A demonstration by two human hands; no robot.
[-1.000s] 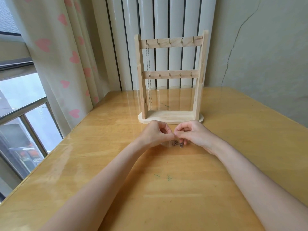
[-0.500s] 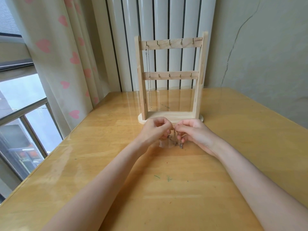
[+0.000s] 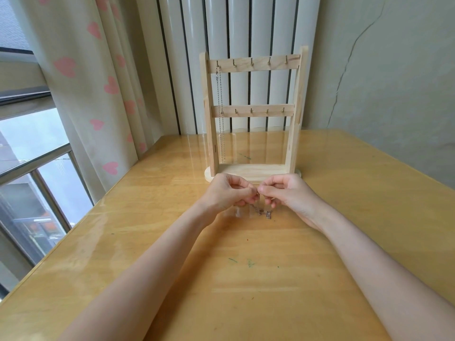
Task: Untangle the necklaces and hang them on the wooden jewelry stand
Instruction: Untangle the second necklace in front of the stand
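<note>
A wooden jewelry stand (image 3: pixel 252 112) with two rows of small hooks stands at the far middle of the table. One silver chain necklace (image 3: pixel 220 114) hangs from its top left hook. Just in front of the stand's base, my left hand (image 3: pixel 227 194) and my right hand (image 3: pixel 283 193) meet fingertip to fingertip, both pinching a thin tangled necklace (image 3: pixel 263 214). Its small dark pendants dangle below my fingers and touch the table. The chain between my fingertips is mostly hidden.
The yellow wooden table (image 3: pixel 246 279) has a few green pen marks near its middle. A curtain with pink hearts (image 3: pixel 93 82) and a window (image 3: pixel 29 156) are on the left. A white ribbed radiator (image 3: pixel 246 28) stands behind the stand.
Both hands have risen a little off the table towards the stand, lifting the tangled necklace so its pendants hang lower below my fingers.
</note>
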